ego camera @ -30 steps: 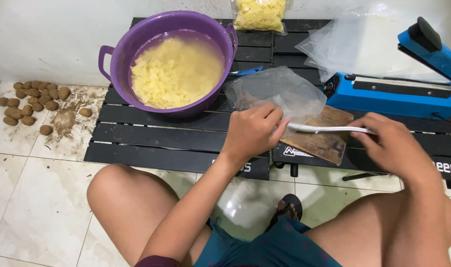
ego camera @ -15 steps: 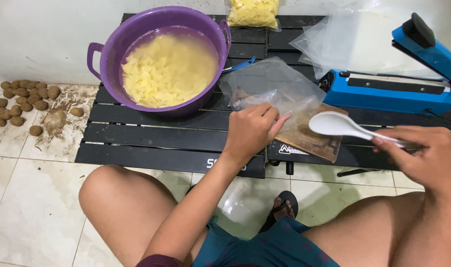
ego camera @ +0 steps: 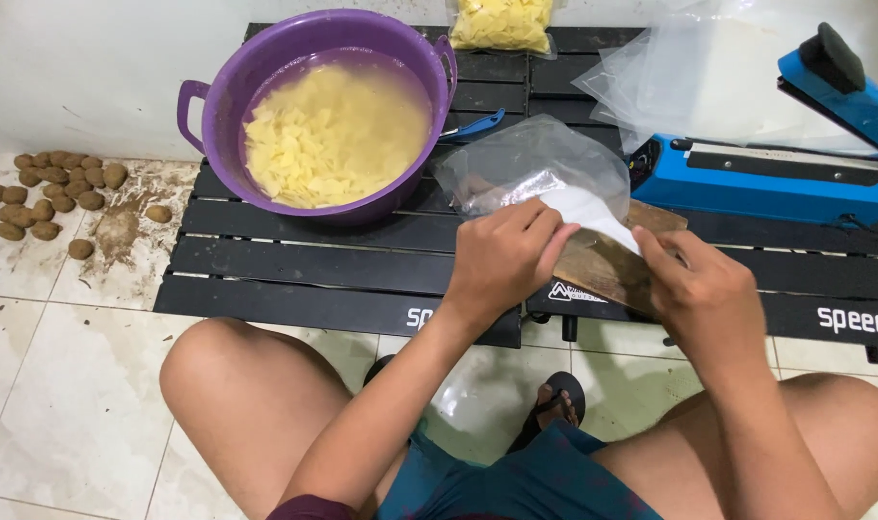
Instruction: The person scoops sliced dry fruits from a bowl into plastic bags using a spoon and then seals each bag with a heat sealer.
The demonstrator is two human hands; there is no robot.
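Keep left hand [ego camera: 501, 255] pinched on bag [ego camera: 535, 173] mouth, right hand [ego camera: 704, 289] gripping white spoon [ego camera: 593, 214]; slide in level.

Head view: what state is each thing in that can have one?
Clear plastic bag: empty, mouth held by both hands.
Left hand: grip closed on the bag edge.
Right hand: holding a white spoon.
Purple tub: filled with pale slices in water.
Blue heat sealer: arm raised.

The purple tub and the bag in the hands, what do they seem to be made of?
The tub looks like moulded plastic: even purple colour, a soft sheen, handles formed in one piece with the wall. The bag looks like thin clear plastic film: see-through, crinkled, with glare. Both hands hold its mouth.
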